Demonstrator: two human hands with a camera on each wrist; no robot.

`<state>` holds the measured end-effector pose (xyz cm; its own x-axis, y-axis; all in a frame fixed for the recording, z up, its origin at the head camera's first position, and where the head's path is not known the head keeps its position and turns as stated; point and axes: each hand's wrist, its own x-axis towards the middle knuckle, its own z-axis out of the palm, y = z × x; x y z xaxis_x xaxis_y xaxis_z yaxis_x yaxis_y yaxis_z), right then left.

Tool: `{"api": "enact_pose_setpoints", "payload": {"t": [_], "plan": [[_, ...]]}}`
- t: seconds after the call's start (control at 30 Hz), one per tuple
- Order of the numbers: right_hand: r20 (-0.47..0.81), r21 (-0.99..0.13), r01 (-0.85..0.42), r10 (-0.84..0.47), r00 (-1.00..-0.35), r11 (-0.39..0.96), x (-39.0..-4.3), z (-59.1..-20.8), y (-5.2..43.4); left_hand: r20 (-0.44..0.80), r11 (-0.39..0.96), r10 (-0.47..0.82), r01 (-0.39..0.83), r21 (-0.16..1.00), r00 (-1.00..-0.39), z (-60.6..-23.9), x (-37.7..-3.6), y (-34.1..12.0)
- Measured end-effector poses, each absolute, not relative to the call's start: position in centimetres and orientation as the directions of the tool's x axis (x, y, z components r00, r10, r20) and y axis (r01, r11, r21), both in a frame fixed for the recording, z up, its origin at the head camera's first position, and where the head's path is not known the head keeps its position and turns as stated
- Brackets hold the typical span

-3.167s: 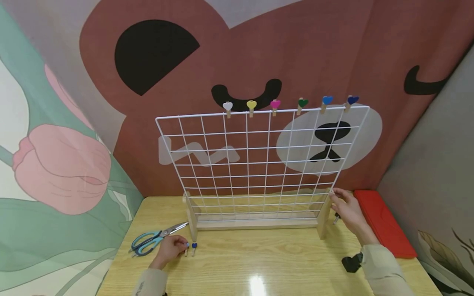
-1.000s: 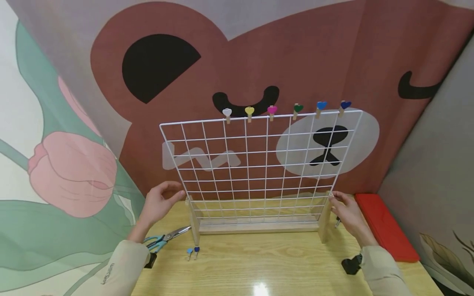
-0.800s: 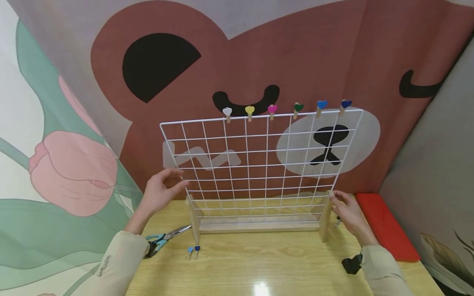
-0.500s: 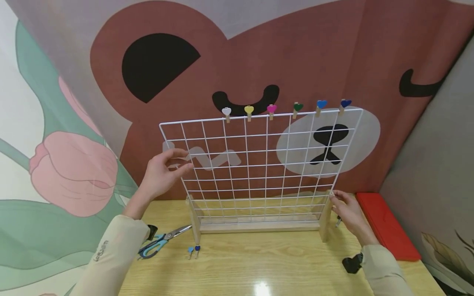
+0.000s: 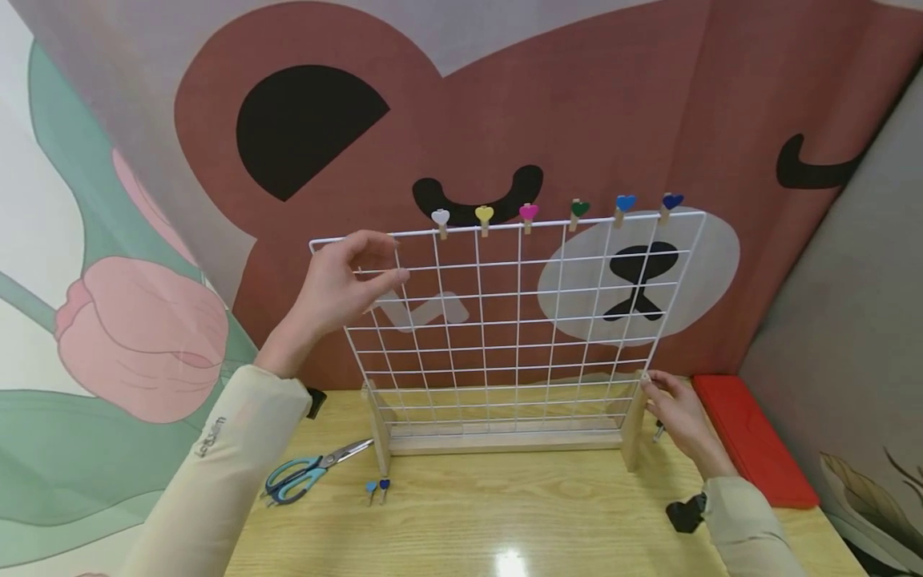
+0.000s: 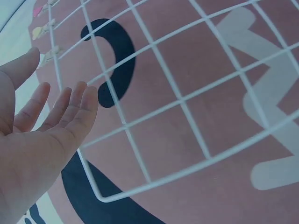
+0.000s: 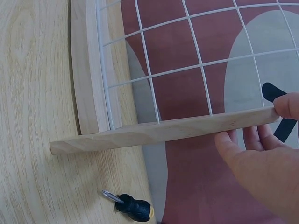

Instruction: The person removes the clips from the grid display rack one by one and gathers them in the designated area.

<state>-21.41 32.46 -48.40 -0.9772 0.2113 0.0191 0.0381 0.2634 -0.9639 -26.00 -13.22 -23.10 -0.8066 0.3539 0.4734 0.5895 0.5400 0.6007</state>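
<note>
scissors [image 5: 328, 461] lie left of the rack [image 5: 518, 322], screwdriver [image 7: 131, 206] right.

Left hand [image 5: 337, 280] loosely spread near the upper left of the rack [image 5: 518, 322], perhaps touching; right hand [image 5: 679, 410] pinching its right side.

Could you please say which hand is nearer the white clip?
Left: the left hand is lower left of the white clip; the right hand is farther, low at the right post.

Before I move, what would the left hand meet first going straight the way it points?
For the left hand, probably the grid; depth is unclear, so it might pass in front toward the white clip.
</note>
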Motion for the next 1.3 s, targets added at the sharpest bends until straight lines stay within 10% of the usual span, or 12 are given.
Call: {"api": "enact_pose_setpoints", "payload": {"t": [1.3], "plan": [[0.024,-0.968,0.025,0.190,-0.982,0.251,-21.7,-47.0,32.6,0.460,0.574,0.436,0.633,0.519,-0.773,-17.2,-28.3,-7.9]]}}
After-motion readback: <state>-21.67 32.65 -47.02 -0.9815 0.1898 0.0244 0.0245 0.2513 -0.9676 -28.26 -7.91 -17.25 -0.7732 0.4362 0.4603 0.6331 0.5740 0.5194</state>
